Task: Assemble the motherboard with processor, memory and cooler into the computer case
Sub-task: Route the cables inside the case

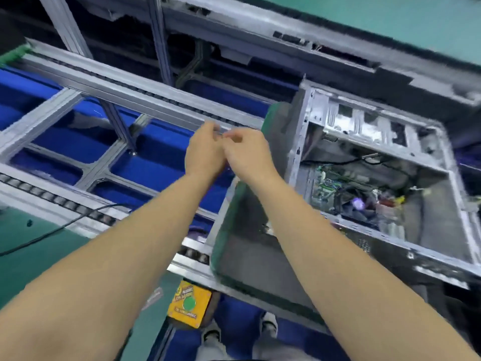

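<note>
Pinching what may be a small screw, too blurred to confirm, the left hand (205, 149) and right hand (247, 152) meet just left of the open computer case (440, 194), where the motherboard (328, 183) already sits; pass it slowly, fingertips closed.

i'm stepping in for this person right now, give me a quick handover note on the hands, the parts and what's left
Left hand and right hand: raised together in front of the conveyor rail, fingers curled, tips meeting. They may be pinching something small; the blur hides it.
Computer case: lying open on the right, sitting on a green-edged tray. Neither hand touches it.
Done: a green motherboard with cables is already inside the case.
Left: cooler and memory cannot be made out in the blur, so check them, and whether the board is fastened.
Also: a yellow button box sits below the tray.
</note>
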